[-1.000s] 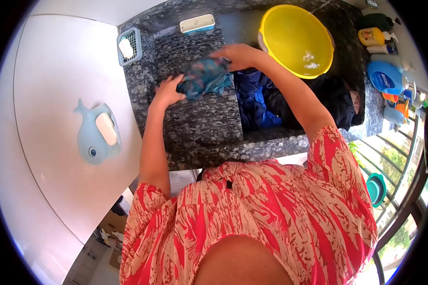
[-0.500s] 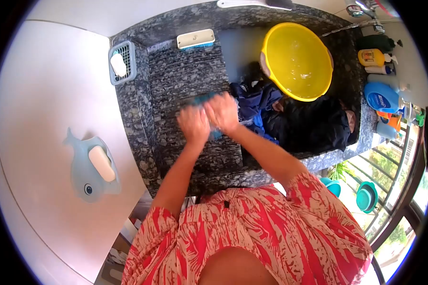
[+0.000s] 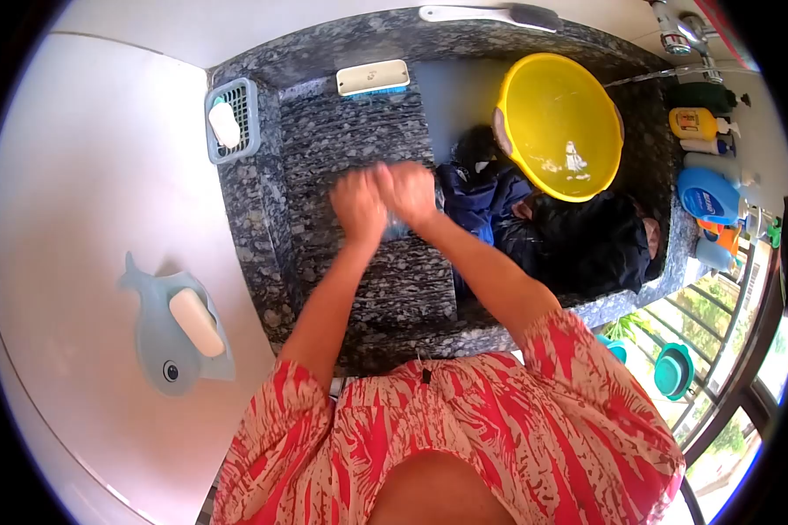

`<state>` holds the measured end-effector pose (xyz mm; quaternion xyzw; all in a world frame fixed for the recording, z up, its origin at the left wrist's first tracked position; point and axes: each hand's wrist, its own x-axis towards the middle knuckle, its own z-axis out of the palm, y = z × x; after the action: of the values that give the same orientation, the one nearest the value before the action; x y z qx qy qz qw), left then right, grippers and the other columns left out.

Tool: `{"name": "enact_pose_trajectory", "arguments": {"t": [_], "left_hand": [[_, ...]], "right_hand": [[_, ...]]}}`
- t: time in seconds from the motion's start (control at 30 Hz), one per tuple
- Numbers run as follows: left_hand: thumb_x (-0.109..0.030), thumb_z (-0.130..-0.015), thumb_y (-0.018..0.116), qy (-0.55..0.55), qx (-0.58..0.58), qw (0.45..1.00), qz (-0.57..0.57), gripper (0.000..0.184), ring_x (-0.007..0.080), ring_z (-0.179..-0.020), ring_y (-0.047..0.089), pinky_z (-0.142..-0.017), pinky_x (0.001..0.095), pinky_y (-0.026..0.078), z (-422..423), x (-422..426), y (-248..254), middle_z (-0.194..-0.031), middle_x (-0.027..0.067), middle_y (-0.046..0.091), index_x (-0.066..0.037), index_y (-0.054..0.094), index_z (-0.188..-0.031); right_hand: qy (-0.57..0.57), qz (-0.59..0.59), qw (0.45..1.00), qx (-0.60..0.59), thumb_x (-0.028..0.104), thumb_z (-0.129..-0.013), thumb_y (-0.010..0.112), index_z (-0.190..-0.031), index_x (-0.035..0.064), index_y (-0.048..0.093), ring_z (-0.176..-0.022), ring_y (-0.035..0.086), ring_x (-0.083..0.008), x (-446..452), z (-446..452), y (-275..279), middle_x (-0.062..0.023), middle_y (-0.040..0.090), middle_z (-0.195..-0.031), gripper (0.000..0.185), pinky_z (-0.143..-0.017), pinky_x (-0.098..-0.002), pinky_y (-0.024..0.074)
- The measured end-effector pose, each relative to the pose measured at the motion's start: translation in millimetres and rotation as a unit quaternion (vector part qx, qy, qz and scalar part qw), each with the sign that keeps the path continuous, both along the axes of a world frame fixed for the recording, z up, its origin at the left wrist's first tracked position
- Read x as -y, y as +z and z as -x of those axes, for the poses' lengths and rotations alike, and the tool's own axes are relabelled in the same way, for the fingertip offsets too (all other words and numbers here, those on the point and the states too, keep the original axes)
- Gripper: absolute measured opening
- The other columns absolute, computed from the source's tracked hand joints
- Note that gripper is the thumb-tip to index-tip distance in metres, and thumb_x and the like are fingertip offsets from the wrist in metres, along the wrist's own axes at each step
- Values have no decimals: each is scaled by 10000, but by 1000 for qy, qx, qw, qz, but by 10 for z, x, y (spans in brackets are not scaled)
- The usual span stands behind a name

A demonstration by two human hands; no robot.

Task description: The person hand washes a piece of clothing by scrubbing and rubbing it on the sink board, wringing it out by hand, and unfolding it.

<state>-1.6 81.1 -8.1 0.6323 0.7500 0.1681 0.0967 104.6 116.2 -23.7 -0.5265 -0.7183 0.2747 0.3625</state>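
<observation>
My left hand (image 3: 359, 206) and my right hand (image 3: 408, 192) press side by side, fingers curled, over the ridged dark stone washboard (image 3: 324, 131). Both are closed on a small blue cloth (image 3: 396, 229). Most of it is hidden; a bit shows below and between my wrists. Just right of my right hand lies a heap of wet dark clothes (image 3: 595, 241), navy and black, in the stone basin. Some motion blur softens my fingers.
A yellow basin (image 3: 556, 131) holding water stands tilted on the clothes. Around the edges are a scrub brush (image 3: 373, 79), a soap basket (image 3: 234, 118), a whale-shaped soap dish (image 3: 171, 337), a white-handled brush (image 3: 490, 16), a running tap (image 3: 674, 39) and several bottles (image 3: 707, 194).
My hands have bunched more tightly over the cloth, and less of its blue shows. The whole view has shifted slightly, so the surroundings sit lower and further right.
</observation>
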Motion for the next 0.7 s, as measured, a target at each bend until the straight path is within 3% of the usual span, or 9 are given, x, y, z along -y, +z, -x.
{"name": "enact_pose_trajectory", "arguments": {"t": [0.07,0.13,0.17,0.23,0.27,0.3,0.47,0.63,0.7], "left_hand": [[-258,-941,456,15,-47,997,-52,315,324,-857,552,-750,524,392,75,-427,-105,-918,107,611,-68,673,-814],[-296,-943,464,7,-128,984,-123,337,341,-891,562,-814,515,398,140,-594,-206,-887,122,599,-71,673,-804],[-287,-942,469,41,-7,998,-45,326,345,-883,563,-815,504,400,120,-501,-115,-881,128,600,-64,662,-804],[-268,-940,479,100,229,963,101,304,352,-867,564,-815,481,404,90,-267,182,-869,141,601,-50,641,-804],[-242,-936,483,74,226,971,-34,274,356,-830,555,-777,475,397,-22,17,95,-852,147,598,-47,619,-800],[-216,-932,487,50,217,961,-166,246,359,-794,545,-738,470,390,-132,334,13,-834,153,595,-44,597,-796],[-210,-935,479,-36,13,999,-22,205,364,-860,518,-746,494,377,54,-92,-8,-853,161,552,-67,560,-813],[-338,-963,471,91,-114,989,35,391,372,-1147,456,-948,564,308,54,-324,-74,-1229,200,522,26,611,-980],[-322,-968,479,127,185,975,1,397,389,-1140,509,-991,504,351,-39,82,200,-1213,208,572,49,602,-1034]], "right_hand": [[-22,85,996,35,284,-906,538,-692,91,633,-638,593,-366,-372,155,-128,-143,616,-660,304,-665,-458,492],[-70,-40,994,75,337,-902,532,-946,66,653,-730,622,-367,-522,162,-134,-169,666,-824,300,-696,-452,492],[-96,-114,984,94,347,-897,538,-1028,54,647,-768,628,-364,-510,147,-83,-179,676,-884,339,-715,-453,488],[-91,36,995,-7,351,-887,548,-1035,46,660,-873,610,-354,-95,79,15,-174,670,-978,358,-792,-473,452],[-56,109,982,-143,339,-890,532,-1034,45,670,-928,588,-347,109,7,241,-166,664,-1027,356,-830,-480,425],[0,33,990,-139,302,-894,516,-962,65,681,-842,602,-341,333,-59,167,-162,662,-912,297,-766,-465,449],[-10,36,993,110,270,-884,520,-656,88,609,-662,593,-314,-67,70,-74,-112,613,-708,305,-618,-448,454],[-62,-30,987,143,311,-898,532,-810,107,660,-876,591,-300,-220,100,-126,-66,626,-844,256,-803,-568,397],[-61,69,993,-74,294,-878,568,-818,80,684,-830,593,-320,242,20,72,-131,638,-848,250,-898,-551,412]]}}
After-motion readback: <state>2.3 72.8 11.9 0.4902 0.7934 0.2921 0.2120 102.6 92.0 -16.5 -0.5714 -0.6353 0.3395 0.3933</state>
